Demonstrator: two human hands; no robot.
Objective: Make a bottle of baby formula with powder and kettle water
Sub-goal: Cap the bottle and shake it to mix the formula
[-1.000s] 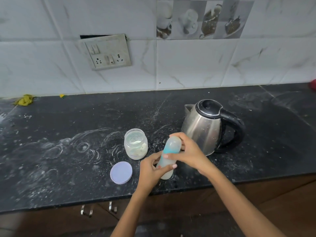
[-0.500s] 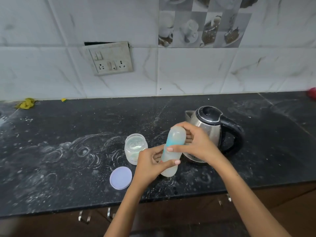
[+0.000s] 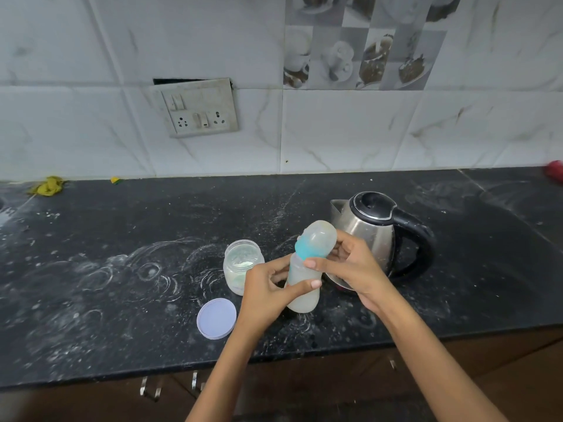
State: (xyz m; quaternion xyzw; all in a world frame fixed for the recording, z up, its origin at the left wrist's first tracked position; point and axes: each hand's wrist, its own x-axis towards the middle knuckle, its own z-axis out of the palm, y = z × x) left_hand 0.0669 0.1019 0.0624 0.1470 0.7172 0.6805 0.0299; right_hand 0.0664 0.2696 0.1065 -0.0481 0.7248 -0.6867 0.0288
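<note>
A baby bottle (image 3: 304,287) with a blue collar and a clear cap stands tilted on the black counter (image 3: 122,269), holding cloudy liquid. My left hand (image 3: 268,296) grips its lower body. My right hand (image 3: 350,266) wraps the upper part around the blue collar. Just left of the bottle stands an open clear jar of white powder (image 3: 240,263). Its pale lilac lid (image 3: 216,318) lies flat near the counter's front edge. A steel kettle (image 3: 371,236) with a black lid and handle stands right behind my right hand.
A tiled wall with a switch and socket plate (image 3: 199,108) backs the counter. A yellow scrap (image 3: 47,186) lies at the back left and a red object (image 3: 555,170) at the far right edge. White powder rings smear the counter. Cabinet handles (image 3: 149,388) show below the front edge.
The camera has tilted up, so everything sits lower in view. Both hands have kept their hold on the bottle, which is tipped a little more to the right.
</note>
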